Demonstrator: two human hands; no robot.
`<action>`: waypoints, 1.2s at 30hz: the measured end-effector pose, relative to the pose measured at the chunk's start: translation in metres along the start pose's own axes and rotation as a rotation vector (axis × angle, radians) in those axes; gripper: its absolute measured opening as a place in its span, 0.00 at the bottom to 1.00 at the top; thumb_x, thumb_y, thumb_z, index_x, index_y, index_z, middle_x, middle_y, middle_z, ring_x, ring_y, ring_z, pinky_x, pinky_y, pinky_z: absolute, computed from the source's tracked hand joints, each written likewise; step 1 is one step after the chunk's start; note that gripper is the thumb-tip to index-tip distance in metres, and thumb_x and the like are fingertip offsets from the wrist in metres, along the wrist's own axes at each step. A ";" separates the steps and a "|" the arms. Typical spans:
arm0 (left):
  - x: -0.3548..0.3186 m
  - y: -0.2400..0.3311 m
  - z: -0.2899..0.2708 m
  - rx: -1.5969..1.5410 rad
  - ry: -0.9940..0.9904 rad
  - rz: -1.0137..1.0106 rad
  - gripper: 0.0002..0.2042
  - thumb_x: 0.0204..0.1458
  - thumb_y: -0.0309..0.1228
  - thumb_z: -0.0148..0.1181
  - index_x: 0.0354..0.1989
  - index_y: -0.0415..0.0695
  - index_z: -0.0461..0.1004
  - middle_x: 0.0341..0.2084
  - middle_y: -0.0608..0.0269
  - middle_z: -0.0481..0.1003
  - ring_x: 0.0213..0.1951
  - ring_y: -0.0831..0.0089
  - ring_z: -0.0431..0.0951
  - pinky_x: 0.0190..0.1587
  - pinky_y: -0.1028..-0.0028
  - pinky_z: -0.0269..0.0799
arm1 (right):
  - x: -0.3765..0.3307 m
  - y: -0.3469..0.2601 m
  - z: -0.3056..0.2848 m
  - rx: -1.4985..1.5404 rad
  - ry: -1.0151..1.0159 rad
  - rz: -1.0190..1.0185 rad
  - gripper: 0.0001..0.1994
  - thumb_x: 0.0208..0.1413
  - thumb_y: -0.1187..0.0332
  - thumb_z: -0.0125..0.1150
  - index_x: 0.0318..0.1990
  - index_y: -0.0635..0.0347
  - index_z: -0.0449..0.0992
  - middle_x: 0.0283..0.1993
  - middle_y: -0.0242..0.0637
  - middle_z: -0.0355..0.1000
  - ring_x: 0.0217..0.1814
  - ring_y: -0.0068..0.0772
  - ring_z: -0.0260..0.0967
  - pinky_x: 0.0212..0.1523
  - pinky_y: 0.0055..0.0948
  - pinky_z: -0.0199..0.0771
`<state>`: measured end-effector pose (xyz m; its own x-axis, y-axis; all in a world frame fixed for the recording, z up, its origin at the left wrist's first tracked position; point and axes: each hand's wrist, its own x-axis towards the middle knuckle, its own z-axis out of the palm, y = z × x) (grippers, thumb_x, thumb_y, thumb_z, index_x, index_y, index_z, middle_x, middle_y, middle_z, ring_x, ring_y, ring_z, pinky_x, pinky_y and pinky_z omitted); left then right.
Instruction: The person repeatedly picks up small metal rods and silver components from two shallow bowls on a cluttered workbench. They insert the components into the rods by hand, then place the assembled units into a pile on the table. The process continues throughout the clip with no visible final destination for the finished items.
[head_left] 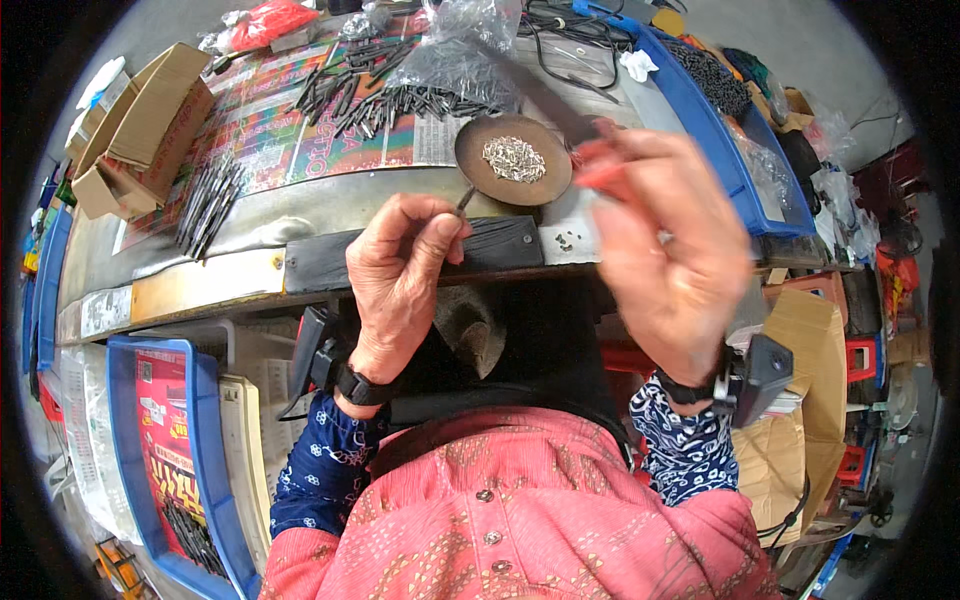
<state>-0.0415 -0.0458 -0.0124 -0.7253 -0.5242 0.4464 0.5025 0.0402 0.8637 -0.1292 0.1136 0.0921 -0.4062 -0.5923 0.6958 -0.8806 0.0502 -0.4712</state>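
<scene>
Rod (465,199), thin and dark, is pinched by the left hand (400,265) beside the round dish (513,160); the right hand (665,250) grips a red-handled tool (600,170).

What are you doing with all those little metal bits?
A person sits at a workbench. The left hand pinches a thin metal piece near a round dish of small silvery bits. The right hand, blurred, holds a red-handled tool. Piles of dark rods lie behind the dish.
</scene>
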 end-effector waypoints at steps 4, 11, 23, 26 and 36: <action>-0.001 -0.001 0.002 0.001 0.035 -0.013 0.05 0.60 0.26 0.54 0.36 0.36 0.71 0.25 0.65 0.72 0.27 0.80 0.68 0.33 0.81 0.65 | -0.005 0.004 0.013 -0.137 -0.062 -0.099 0.07 0.48 0.75 0.60 0.37 0.65 0.76 0.38 0.42 0.71 0.38 0.36 0.72 0.41 0.30 0.72; -0.001 -0.001 0.000 -0.010 -0.008 0.003 0.04 0.60 0.25 0.53 0.38 0.36 0.71 0.27 0.63 0.72 0.28 0.79 0.68 0.33 0.80 0.64 | -0.017 0.037 -0.008 -0.110 -0.005 0.094 0.08 0.53 0.69 0.61 0.38 0.63 0.75 0.31 0.42 0.67 0.31 0.43 0.67 0.33 0.34 0.68; -0.013 0.021 0.000 0.090 0.043 -0.101 0.06 0.61 0.28 0.53 0.39 0.37 0.72 0.24 0.65 0.73 0.21 0.85 0.64 0.23 0.86 0.58 | -0.063 0.168 -0.044 -0.953 0.216 0.525 0.13 0.50 0.60 0.64 0.33 0.62 0.74 0.34 0.45 0.71 0.39 0.50 0.70 0.38 0.45 0.70; -0.016 0.024 0.002 0.056 0.025 -0.113 0.06 0.61 0.27 0.53 0.40 0.37 0.71 0.23 0.64 0.73 0.20 0.86 0.64 0.22 0.86 0.58 | -0.065 0.185 -0.041 -1.027 0.197 0.551 0.14 0.49 0.58 0.64 0.35 0.59 0.75 0.36 0.44 0.72 0.42 0.51 0.69 0.41 0.46 0.69; -0.021 0.029 0.014 0.029 0.039 -0.219 0.06 0.57 0.20 0.55 0.42 0.36 0.71 0.29 0.60 0.77 0.24 0.84 0.72 0.23 0.85 0.66 | -0.060 0.159 -0.028 -0.829 0.164 0.216 0.14 0.51 0.63 0.63 0.44 0.56 0.78 0.48 0.42 0.68 0.52 0.45 0.62 0.51 0.42 0.63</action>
<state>-0.0185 -0.0219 0.0064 -0.7968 -0.5553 0.2382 0.3202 -0.0538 0.9458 -0.2518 0.1794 -0.0097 -0.5583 -0.3823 0.7363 -0.6485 0.7546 -0.0999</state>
